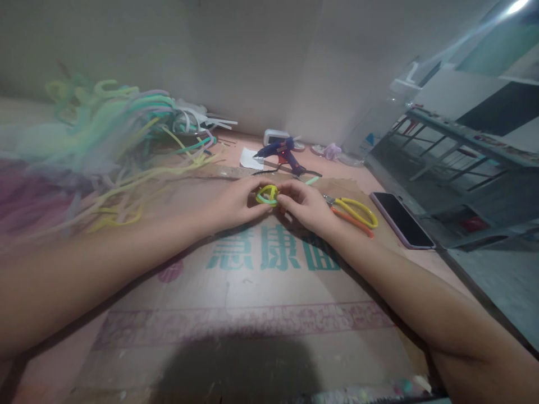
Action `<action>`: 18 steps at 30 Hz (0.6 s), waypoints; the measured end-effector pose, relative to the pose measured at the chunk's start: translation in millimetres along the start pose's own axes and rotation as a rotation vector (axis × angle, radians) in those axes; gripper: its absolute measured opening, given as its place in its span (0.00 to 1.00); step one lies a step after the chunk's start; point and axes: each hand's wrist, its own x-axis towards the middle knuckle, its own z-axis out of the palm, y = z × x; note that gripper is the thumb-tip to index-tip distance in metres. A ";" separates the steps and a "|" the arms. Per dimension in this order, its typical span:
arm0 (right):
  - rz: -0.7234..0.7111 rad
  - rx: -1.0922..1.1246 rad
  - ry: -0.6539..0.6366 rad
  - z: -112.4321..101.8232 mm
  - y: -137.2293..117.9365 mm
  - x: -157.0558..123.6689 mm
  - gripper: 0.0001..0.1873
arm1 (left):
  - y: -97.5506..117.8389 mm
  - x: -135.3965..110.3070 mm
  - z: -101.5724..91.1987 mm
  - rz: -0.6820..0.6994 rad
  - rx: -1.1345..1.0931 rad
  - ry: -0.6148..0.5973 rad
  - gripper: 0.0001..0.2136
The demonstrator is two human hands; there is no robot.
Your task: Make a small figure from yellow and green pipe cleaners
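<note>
Pale wall rises behind your bench [356, 175], where a printed cardboard sheet [252, 292] lies beneath your forearms. Your left hand [236, 206] and right hand [306, 206] both grip a small yellow-and-green looped piece [273, 193] by its opposite sides, between them, above the sheet. Beyond it sits a blue glue gun [275, 148]; orange-and-yellow-handled pliers [352, 222] and a phone [403, 220] lie to your right, pastel strips [126, 120] to your left.

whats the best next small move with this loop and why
Perhaps steady the yellow and green loop with the left hand and ease the right hand back slightly for a look: both hands are at it, and the right hides part of its edge.
</note>
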 end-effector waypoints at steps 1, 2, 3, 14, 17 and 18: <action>0.005 -0.006 -0.012 -0.2 -1.0 -0.4 0.14 | -0.7 -0.7 -0.1 -0.009 -0.006 0.004 0.19; 0.010 -0.016 -0.020 -0.5 -2.2 -0.7 0.14 | -1.5 -1.3 -0.1 -0.018 -0.013 0.008 0.19; 0.010 -0.029 -0.029 -1.0 -3.4 -0.9 0.15 | -2.2 -1.9 0.0 -0.026 -0.022 0.014 0.18; 0.080 0.172 -0.112 -2.7 4.1 2.5 0.17 | -11.6 -4.6 6.4 -0.031 -0.189 0.084 0.15; 0.130 0.151 -0.116 -2.8 2.8 2.3 0.15 | -13.3 -5.3 6.4 -0.025 -0.175 0.058 0.13; 0.134 0.143 -0.113 -3.0 2.3 2.4 0.15 | -12.9 -5.4 6.2 -0.024 -0.169 0.052 0.13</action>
